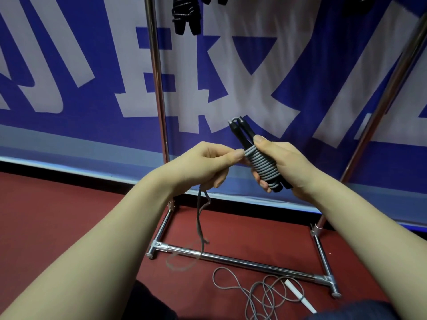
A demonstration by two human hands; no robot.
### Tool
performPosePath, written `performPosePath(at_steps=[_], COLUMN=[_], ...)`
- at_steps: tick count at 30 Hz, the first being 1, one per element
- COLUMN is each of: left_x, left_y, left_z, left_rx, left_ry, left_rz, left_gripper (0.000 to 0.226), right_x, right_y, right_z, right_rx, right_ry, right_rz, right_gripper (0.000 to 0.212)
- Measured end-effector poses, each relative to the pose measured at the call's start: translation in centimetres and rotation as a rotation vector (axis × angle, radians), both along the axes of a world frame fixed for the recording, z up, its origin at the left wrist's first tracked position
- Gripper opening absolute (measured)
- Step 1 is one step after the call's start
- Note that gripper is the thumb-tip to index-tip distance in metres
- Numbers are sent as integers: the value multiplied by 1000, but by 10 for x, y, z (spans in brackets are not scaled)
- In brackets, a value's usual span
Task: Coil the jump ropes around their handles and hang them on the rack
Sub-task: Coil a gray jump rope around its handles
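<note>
My right hand (280,163) grips a pair of black jump-rope handles (242,132) held together and tilted up to the left, with grey rope (262,166) coiled tightly around them. My left hand (208,163) pinches the loose end of that rope at the top of the coil; the rest of it (201,218) dangles blurred from under the hand toward the floor. The chrome rack (158,88) stands right behind, with a coiled black rope (184,15) hanging at the top edge.
Another grey rope (256,294) with a white handle (299,296) lies tangled on the red floor in front of the rack's base bar (240,262). A blue-and-white banner (69,65) covers the wall behind. My dark-trousered knees (351,311) show at the bottom.
</note>
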State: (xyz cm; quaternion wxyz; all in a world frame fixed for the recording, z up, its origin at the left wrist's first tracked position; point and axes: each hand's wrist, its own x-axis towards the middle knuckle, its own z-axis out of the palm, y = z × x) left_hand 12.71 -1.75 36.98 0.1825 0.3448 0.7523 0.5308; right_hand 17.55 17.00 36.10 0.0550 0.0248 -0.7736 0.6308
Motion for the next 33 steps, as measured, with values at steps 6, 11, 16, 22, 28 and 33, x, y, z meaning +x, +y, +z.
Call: performPosePath(at_steps=[6,11,16,22,28,33], left_x=[-3,-6,-8,-11,-13,-5], left_y=[-5,1,2,-2,-7,-5], left_z=[1,2,-3,0,5,11], left_rx=[55,17,81,239,242,215], left_ry=[-120,-26,6,-33,-72,0], left_rz=[-41,86,7,-125,-276,-379], left_gripper=[19,27,26,23,47,33], right_x=[0,-1,1,9,17,10], right_y=[-2,-4,-12,-26,-32,-28], right_z=[-3,-3,-3,5,8,3], right_rx=[82,54,-71,-395,-543,-741], right_ry=[-20,-32,-110,-200,-320,-407], right_rz=[-13,-26,4,233,589,952], right_gripper=[53,54,60,70,64,63])
